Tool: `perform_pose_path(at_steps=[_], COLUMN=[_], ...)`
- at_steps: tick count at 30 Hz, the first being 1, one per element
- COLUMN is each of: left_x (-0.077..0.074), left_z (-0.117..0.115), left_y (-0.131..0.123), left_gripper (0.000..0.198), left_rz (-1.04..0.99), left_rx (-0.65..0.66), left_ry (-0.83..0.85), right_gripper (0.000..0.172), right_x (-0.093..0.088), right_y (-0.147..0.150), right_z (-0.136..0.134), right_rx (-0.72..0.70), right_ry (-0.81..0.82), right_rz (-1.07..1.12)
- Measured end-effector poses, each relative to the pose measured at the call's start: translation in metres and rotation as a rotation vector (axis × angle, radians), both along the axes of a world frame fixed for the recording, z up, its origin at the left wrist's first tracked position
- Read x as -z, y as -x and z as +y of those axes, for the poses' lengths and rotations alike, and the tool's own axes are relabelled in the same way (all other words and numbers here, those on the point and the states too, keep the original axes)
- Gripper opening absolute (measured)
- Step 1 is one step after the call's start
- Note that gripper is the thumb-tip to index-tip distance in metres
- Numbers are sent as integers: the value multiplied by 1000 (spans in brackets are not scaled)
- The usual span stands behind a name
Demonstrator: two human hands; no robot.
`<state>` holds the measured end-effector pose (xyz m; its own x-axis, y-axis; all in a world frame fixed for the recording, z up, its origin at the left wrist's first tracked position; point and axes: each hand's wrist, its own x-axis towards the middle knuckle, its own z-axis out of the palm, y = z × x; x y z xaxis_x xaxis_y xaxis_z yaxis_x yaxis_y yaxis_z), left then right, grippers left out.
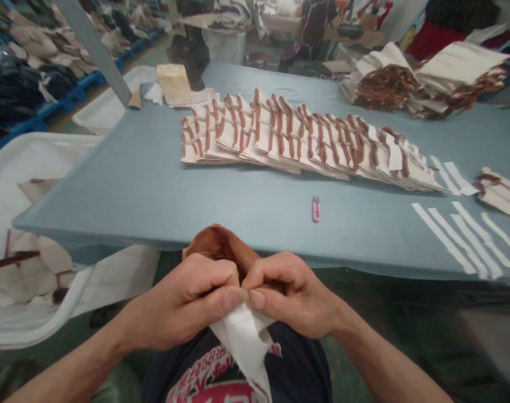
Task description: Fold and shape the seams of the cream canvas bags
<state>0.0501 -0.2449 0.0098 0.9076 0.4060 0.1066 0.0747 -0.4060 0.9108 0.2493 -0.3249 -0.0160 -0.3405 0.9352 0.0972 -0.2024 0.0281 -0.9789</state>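
My left hand (183, 296) and my right hand (292, 294) meet in front of my chest, just off the near table edge. Both pinch a canvas bag (242, 341) between thumbs and fingers. Its rust-brown part (219, 245) bulges above my hands, and its white part hangs below them. Pink thread snips (316, 209) lie on the blue-grey table (124, 190), beyond my hands. Farther off, an overlapping row of cream canvas pieces with brown straps (300, 140) runs across the table. White fabric strips (460, 240) lie to the right.
A white bin (32, 162) holding cream and brown fabric stands left of the table. Tied bundles of canvas pieces (460, 78) sit at the far right. A grey post (95, 50) rises beyond the table's left side, near shelves of folded goods (40, 56).
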Motion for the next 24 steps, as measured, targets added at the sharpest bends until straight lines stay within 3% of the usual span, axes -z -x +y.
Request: perform_pose_path(at_steps=[6, 10, 13, 16, 19, 24], left_x=[19, 28, 28, 20, 5, -19], left_z=[-24, -28, -19, -7, -2, -16], left_y=[-3, -9, -7, 1, 9, 13], left_gripper=[62, 66, 66, 59, 37, 26], left_rz=[-238, -311, -269, -147, -35, 107], left_rx=[-205, -240, -181, -118, -55, -108], left_ry=[552, 687, 541, 385, 191, -314], right_gripper=[46, 47, 42, 23, 18, 24], right_x=[14, 16, 8, -8, -28, -49], right_y=[25, 22, 12, 4, -2, -2], right_z=[-4, -4, -1, 1, 0, -7], right_rx=[39, 14, 17, 63, 76, 31], right_ry=[252, 274, 123, -229, -525, -589], right_rz=[324, 305, 136, -197, -530, -669])
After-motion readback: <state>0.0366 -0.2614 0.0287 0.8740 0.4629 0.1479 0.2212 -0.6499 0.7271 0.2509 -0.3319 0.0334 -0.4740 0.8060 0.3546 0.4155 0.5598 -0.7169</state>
